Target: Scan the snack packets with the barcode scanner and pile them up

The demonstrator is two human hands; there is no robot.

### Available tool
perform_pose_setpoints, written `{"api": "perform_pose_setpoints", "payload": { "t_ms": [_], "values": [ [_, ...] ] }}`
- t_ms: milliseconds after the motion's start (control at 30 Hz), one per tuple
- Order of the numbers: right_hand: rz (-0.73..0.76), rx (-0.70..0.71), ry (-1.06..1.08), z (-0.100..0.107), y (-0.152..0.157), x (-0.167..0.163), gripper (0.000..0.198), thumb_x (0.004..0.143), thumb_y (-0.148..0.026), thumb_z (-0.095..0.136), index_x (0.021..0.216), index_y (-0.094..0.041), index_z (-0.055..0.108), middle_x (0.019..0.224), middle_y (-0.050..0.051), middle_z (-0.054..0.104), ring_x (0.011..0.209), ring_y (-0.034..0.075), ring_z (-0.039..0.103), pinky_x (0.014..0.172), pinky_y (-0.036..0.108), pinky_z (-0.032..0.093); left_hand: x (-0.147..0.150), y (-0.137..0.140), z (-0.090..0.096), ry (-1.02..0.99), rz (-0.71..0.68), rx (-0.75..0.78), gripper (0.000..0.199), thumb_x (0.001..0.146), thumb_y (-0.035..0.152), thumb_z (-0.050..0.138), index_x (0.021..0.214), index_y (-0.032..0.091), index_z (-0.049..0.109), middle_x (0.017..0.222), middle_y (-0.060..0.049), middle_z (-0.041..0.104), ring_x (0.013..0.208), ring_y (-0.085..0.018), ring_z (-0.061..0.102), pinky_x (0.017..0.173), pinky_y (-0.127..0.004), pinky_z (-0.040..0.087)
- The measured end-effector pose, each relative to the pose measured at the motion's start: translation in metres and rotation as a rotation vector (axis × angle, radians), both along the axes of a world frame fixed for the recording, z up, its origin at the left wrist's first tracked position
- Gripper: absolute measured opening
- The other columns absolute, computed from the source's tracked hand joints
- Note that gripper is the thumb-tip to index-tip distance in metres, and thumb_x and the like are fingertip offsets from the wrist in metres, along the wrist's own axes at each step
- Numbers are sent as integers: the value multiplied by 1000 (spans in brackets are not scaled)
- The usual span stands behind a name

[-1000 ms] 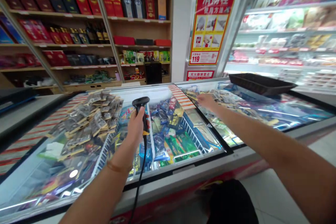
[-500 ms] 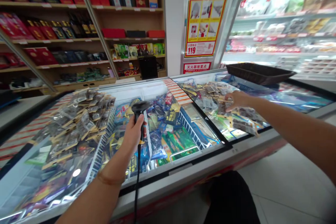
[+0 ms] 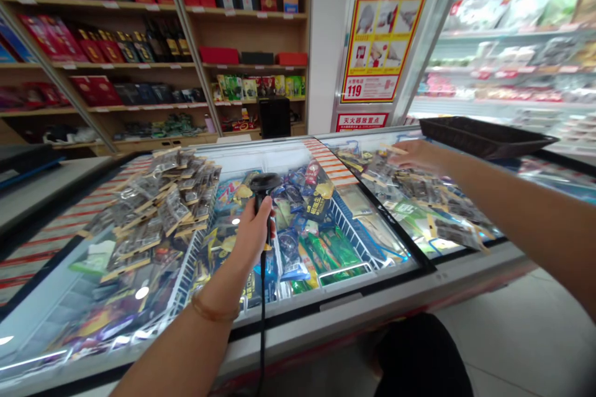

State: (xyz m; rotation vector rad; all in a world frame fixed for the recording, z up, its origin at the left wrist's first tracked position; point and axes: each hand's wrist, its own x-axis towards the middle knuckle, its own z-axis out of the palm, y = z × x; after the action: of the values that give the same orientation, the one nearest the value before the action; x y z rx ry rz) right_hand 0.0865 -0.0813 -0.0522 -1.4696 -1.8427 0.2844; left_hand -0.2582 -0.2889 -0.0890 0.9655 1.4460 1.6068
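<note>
Here the left hand (image 3: 255, 223) is gripping a black scanner (image 3: 265, 183), fingers wrapping round the handle and the thumb pressing along its near side! The scanner is standing roughly upright above the middle of the freezer (image 3: 326, 321), its head sitting on top, while a black cord (image 3: 262, 310) is trailing from the handle down over the front edge. A thin bracelet (image 3: 214, 311) is circling that wrist.

Over on the other side, the right hand (image 3: 414, 154) is hanging over the far part of a pile of clear packets (image 3: 419, 183). Its fingers are curling inward next to a packet's tan strip, but blur is hiding the tips, so I'm not able to tell whether they are pinching it or only touching. One dark packet (image 3: 454, 232) is lying at the near end of that pile, close to the front edge.

A second heap of packets (image 3: 162, 198) is spreading across the glass to the left of the scanner, tan strips pointing every which way. Under the glass between the two heaps, green bags (image 3: 326, 254) are sitting beside a white wire basket wall (image 3: 347, 229). A black tray (image 3: 484, 136) is resting beyond the right forearm, and a red and yellow poster (image 3: 388, 31) is hanging behind the freezer.
</note>
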Motion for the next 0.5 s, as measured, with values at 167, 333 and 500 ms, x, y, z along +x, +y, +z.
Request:
{"api": "perform_pose_setpoints", "payload": {
  "t_ms": [167,333,500],
  "values": [
    [274,-9,258,-1,10,-114,45,68,-42,84,103,-16,76,93,8,75,84,21,67,78,33,52,2,-1,-2,-9,-1,21,57,71,71,72,89,21,55,65,4,59,41,-8,49,37,-22,39],
    [488,-100,452,-22,21,-207,36,70,-30,77,101,-13,77,82,3,73,75,18,64,71,28,50,1,1,-6,-26,25,24,57,69,71,73,89,22,52,68,5,59,40,-8,49,36,-22,38],
    [549,-168,399,-63,22,-244,24,74,-31,71,91,-15,75,73,2,71,76,20,66,74,30,50,3,3,-9,-22,11,13,55,71,71,72,87,22,52,67,5,57,40,-8,49,37,-23,38]
  ]
}}
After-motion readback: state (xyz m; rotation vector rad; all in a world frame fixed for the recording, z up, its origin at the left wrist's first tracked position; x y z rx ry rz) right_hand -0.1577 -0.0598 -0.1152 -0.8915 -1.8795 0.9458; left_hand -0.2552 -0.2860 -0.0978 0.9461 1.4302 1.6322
